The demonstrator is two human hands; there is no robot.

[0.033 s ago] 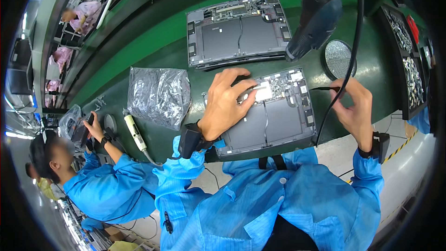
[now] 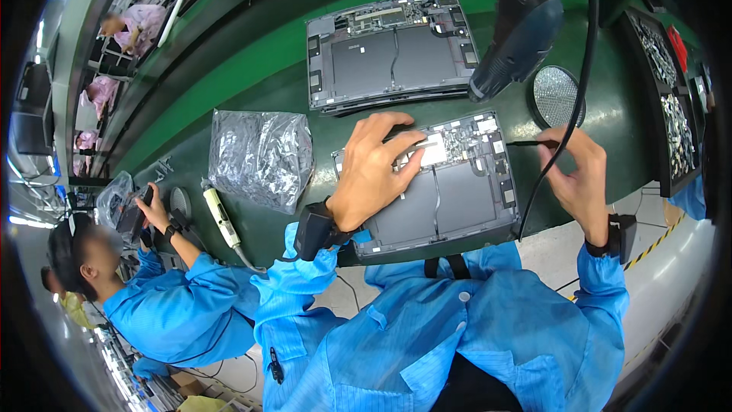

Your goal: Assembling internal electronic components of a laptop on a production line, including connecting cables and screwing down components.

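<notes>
The open laptop (image 2: 473,198) lies flat on the worktop (image 2: 621,133) right in front of you, circuitry on the far side, flat dark panels on the side near you. Your left hand (image 2: 370,168) rests over its left part, that grip loose, thumb and forefinger apart beside a white patch. Your right hand's (image 2: 577,175) grip is clamped on a thin tool (image 2: 524,143), its tip at the laptop's right edge; you can't tell whether they touch. Beyond the laptop sits a laptop stack (image 2: 393,61); to its right, a dark device (image 2: 522,42) and a round dish (image 2: 555,95). Left of your work lie a plastic bag (image 2: 261,156) and a corded tool (image 2: 221,217). Farther left, a co-worker (image 2: 183,313) in blue holds something dark.
</notes>
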